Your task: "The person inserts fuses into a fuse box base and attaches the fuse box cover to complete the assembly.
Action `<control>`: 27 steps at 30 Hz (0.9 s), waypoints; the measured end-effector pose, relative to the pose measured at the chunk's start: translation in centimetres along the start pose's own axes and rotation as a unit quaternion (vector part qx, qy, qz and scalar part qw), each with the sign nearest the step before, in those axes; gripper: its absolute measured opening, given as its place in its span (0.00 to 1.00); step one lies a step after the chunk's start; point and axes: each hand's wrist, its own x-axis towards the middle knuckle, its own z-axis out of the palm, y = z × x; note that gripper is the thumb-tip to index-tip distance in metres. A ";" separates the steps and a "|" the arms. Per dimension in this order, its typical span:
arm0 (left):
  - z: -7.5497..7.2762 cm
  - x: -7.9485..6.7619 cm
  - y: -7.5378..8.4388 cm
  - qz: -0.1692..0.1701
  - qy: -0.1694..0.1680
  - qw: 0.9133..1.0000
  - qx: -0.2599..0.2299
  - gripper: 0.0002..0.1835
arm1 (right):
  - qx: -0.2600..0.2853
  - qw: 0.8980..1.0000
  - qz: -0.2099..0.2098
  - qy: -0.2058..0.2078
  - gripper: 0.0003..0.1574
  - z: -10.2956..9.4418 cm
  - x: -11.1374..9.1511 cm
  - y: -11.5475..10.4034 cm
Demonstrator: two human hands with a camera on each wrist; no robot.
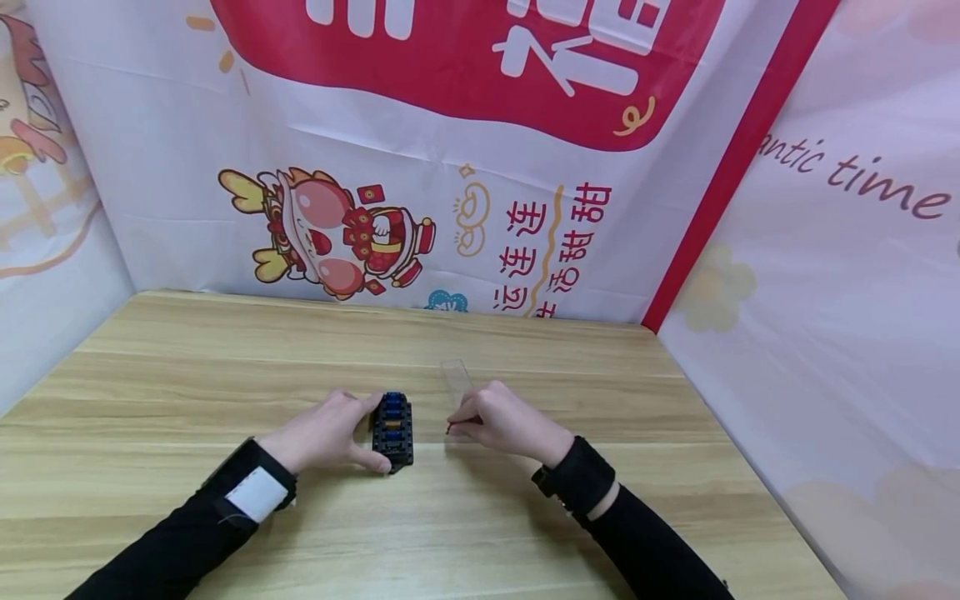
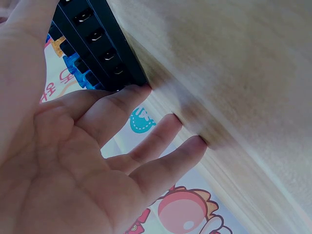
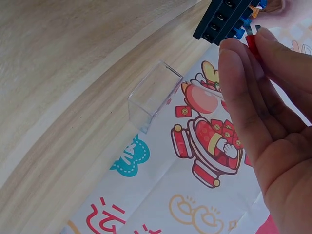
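A black fuse box (image 1: pixel 393 433) with a row of blue blade fuses and an orange one lies on the table. My left hand (image 1: pixel 330 433) holds it lengthwise, thumb at the near end and index finger at the far end. In the left wrist view the other fingertips (image 2: pixel 170 119) rest on the wood beside the box. To the right, my right hand (image 1: pixel 510 421) pinches a small red blade fuse (image 3: pixel 251 45) between thumb and index finger, its metal prongs showing. The fuse is apart from the box.
A clear plastic cover (image 1: pixel 456 379) lies on the wooden table (image 1: pixel 225 358), just beyond my right hand and partly hidden by it. Printed cloth walls (image 1: pixel 637 208) close off the back and sides.
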 end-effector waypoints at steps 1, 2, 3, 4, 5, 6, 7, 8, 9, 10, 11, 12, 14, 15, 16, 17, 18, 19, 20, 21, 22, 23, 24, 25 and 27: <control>0.0 0.0 0.0 -0.001 0.000 1.000 0.000 0.58 | -0.003 1.000 0.000 0.001 0.07 0.0 0.0 0.0; 0.0 0.0 -0.1 -0.001 0.000 1.000 -0.001 0.58 | -0.005 1.000 0.000 0.003 0.07 0.0 0.0 -0.1; 0.1 0.0 -0.1 -0.003 -0.001 1.000 -0.001 0.58 | -0.007 1.000 -0.002 0.005 0.07 -0.1 0.1 -0.1; 0.1 0.0 -0.1 -0.004 -0.001 1.000 -0.001 0.58 | -0.009 1.000 -0.002 0.007 0.07 -0.1 0.1 -0.2; 0.1 0.0 -0.2 -0.002 -0.001 1.000 -0.001 0.58 | -0.010 1.000 -0.002 0.009 0.07 -0.1 0.2 -0.2; 0.1 0.1 -0.2 -0.001 -0.001 1.000 -0.001 0.58 | -0.009 1.000 -0.002 0.010 0.07 -0.1 0.2 -0.3; 0.1 0.1 -0.2 0.001 0.000 1.000 -0.002 0.58 | -0.009 1.000 -0.001 0.010 0.07 -0.1 0.2 -0.3; 0.1 0.1 -0.2 0.002 0.000 1.000 -0.002 0.58 | -0.008 1.000 0.000 0.010 0.07 -0.1 0.3 -0.4; 0.1 0.1 -0.2 0.004 0.000 1.000 -0.002 0.58 | -0.006 1.000 0.001 0.009 0.07 0.0 0.3 -0.4; 0.1 0.1 -0.2 0.005 0.000 1.000 -0.002 0.58 | -0.004 1.000 0.002 0.009 0.07 0.0 0.4 -0.4; 0.1 0.1 -0.2 0.006 0.001 1.000 -0.001 0.58 | -0.003 1.000 0.003 0.008 0.07 0.0 0.4 -0.5; 0.1 0.1 -0.1 0.006 0.001 1.000 0.000 0.58 | -0.002 1.000 0.003 0.008 0.07 0.0 0.5 -0.5; 0.0 0.0 -0.1 0.007 0.003 1.000 0.002 0.57 | -0.002 1.000 0.002 0.009 0.07 0.1 0.6 -0.7; 0.0 0.0 -0.1 0.007 0.004 1.000 0.002 0.57 | -0.001 1.000 -0.001 0.011 0.07 0.1 0.7 -0.7; 0.0 0.0 -0.1 0.008 0.005 1.000 0.002 0.57 | -0.001 1.000 -0.004 0.014 0.07 0.2 0.8 -0.8; 0.0 0.0 -0.1 0.009 0.006 1.000 0.003 0.57 | 0.000 1.000 -0.006 0.016 0.07 0.2 0.9 -0.9; 0.0 0.0 -0.1 0.010 0.007 1.000 0.003 0.57 | 0.001 1.000 -0.009 0.018 0.07 0.3 0.9 -0.9; 0.0 0.0 -0.1 0.011 0.008 1.000 0.003 0.57 | 0.001 1.000 -0.013 0.021 0.06 0.3 1.0 -1.0; 0.0 0.0 -0.1 0.011 0.008 1.000 0.002 0.57 | 0.001 1.000 -0.017 0.023 0.06 0.4 1.1 -1.1; 0.0 0.0 -0.1 0.012 0.008 1.000 0.002 0.57 | 0.003 0.999 -0.019 0.025 0.06 0.4 1.2 -1.1; 0.0 0.0 -0.1 0.012 0.008 1.000 0.002 0.57 | 0.004 0.999 -0.022 0.026 0.06 0.5 1.3 -1.2; 0.1 0.0 -0.1 0.012 0.008 1.000 0.002 0.57 | 0.004 0.999 -0.024 0.028 0.06 0.5 1.4 -1.2; 0.1 0.1 -0.2 0.011 0.007 1.000 0.002 0.57 | 0.004 0.999 -0.025 0.028 0.06 0.6 1.5 -1.3; 0.1 0.1 -0.2 0.010 0.007 1.000 0.002 0.57 | 0.003 0.999 -0.027 0.029 0.06 0.6 1.5 -1.3; 0.2 0.1 -0.3 0.007 0.007 1.000 0.001 0.57 | 0.004 0.999 -0.029 0.029 0.06 0.8 1.6 -1.3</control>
